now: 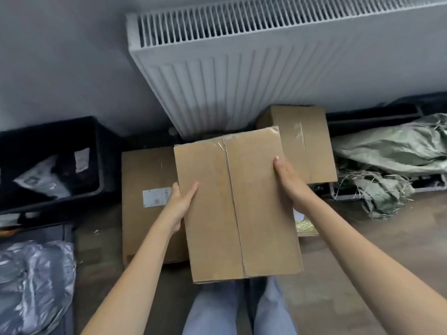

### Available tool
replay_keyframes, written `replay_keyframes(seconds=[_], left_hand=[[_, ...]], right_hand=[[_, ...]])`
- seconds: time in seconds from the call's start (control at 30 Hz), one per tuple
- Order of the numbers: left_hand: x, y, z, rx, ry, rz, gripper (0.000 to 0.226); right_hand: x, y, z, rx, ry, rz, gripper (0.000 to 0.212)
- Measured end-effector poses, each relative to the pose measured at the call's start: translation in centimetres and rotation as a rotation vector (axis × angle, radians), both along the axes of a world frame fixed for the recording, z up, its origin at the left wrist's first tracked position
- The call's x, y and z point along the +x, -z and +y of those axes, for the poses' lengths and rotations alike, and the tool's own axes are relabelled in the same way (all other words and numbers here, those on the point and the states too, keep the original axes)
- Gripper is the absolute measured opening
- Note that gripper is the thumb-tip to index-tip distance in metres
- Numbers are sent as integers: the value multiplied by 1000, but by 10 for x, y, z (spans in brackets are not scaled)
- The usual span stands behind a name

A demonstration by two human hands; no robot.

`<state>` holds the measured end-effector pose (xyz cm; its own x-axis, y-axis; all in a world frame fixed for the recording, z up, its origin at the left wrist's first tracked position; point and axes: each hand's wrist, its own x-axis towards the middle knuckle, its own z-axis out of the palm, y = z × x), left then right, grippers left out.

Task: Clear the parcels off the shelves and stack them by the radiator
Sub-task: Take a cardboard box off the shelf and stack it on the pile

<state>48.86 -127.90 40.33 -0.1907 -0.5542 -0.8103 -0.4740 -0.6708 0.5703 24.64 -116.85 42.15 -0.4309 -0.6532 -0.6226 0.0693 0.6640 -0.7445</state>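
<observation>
I hold a brown taped cardboard parcel [235, 204] in the air in front of the white radiator [217, 76]. My left hand [180, 201] grips its left edge, thumb on top. My right hand [289, 182] grips its right edge, thumb on top too. Below it on the floor lies a flat cardboard parcel [145, 180] with a white label. Another taped cardboard parcel [304, 141] sits to the right, against the radiator's foot. The held parcel hides part of both.
A black crate [96, 151] with white bags in it stands at the left wall. A silver plastic bag [33, 281] lies at the lower left. Green woven sacks [391, 151] lie on a tray at the right. My legs [217, 310] are below the parcel.
</observation>
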Motion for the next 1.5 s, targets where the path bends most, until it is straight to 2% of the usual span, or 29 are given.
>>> replay_keyframes(seconds=[0.1,0.2,0.3,0.37,0.47,0.53,0.6,0.7,0.8,0.87,0.93,1.0,1.07,1.2,1.4,1.5], left_hand=[[-11,63,-10,40,-30,-4,65],[-27,110,-23,66,-71,-8,57],[-49,138,-50,40,-64,30,52],[-61,149,-69,13,-99,93,60],[-72,160,-85,63,-104,149,73],[-75,165,-81,125,23,68,75],[-70,170,-67,149,128,-102,74],[-57,174,-39,355,121,-293,73],[-60,173,-9,543,-2,-161,69],[-67,171,1,508,-18,-128,64],[-70,168,3,466,13,-152,74],[-75,150,2,392,114,-197,80],[-79,122,1,255,205,-205,76],[-60,23,-1,80,255,-126,65],[64,-128,13,-207,98,-240,56],[147,-192,50,-287,51,-351,52]], right_hand=[[-17,57,-18,37,-24,-51,48],[-33,106,-39,111,-1,-47,51],[-55,128,-72,140,83,-52,53],[-77,135,-98,147,131,-86,57],[-91,141,-117,159,39,-85,54],[-82,143,-111,218,-31,-41,54],[-68,145,-98,273,-72,-39,54],[-52,144,-77,364,-91,-90,49],[-37,141,-56,436,-85,-145,45],[-23,139,-47,455,-124,-172,42],[-7,130,-42,461,-176,-191,41],[7,111,-45,450,-243,-182,40],[17,81,-50,420,-315,-131,40],[35,-9,-65,366,-463,10,40],[100,-146,-103,148,-767,229,40],[165,-213,-106,78,-938,231,40]])
